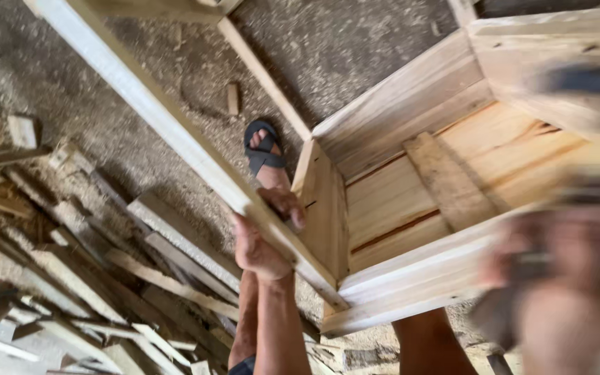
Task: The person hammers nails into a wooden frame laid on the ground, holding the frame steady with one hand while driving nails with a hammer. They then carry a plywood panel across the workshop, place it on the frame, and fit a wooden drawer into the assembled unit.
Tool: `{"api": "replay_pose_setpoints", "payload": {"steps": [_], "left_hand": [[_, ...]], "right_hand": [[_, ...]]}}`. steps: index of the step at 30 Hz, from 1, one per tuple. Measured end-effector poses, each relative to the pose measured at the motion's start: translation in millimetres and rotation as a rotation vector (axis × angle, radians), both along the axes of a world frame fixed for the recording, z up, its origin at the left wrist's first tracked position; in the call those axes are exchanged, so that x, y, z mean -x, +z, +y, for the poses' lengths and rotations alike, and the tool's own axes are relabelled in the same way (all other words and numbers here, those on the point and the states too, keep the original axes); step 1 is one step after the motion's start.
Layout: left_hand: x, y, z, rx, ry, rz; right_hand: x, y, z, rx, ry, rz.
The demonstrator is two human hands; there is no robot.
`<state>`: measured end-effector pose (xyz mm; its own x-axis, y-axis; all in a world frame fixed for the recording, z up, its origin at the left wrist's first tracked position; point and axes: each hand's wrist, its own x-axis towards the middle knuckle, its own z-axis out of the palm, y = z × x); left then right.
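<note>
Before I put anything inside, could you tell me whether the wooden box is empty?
Empty as far as it shows: the wooden box shows only bare boards and one cross batten inside; the right part is blurred.

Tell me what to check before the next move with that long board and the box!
1. Left hand grips the long plank: ok.
2. Plank's near end rests on the wooden box corner: ok.
3. Right hand and what it holds: cannot tell, blurred.
4. Sandalled foot beside the box, right under the plank: not ok.
5. Floor free of loose wood scraps: not ok.
</note>
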<state>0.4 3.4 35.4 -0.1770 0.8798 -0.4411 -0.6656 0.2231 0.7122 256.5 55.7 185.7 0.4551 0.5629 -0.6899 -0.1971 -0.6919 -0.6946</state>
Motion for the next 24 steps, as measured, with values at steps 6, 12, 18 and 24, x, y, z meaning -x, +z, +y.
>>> {"api": "replay_pose_setpoints", "payload": {"steps": [6,12,18,24], "left_hand": [[3,-4,-10,0.124,0.013,-0.039],[3,-2,-11,0.130,0.060,-0.071],[3,-4,-8,0.126,0.015,-0.081],[4,-9,-18,0.176,0.001,-0.064]], "right_hand": [[70,-18,1,0.414,0.072,0.293],[46,-40,-53,0.355,0.199,0.150],[62,-26,-17,0.279,0.298,0.296],[20,2,9,0.070,0.027,-0.050]]}}
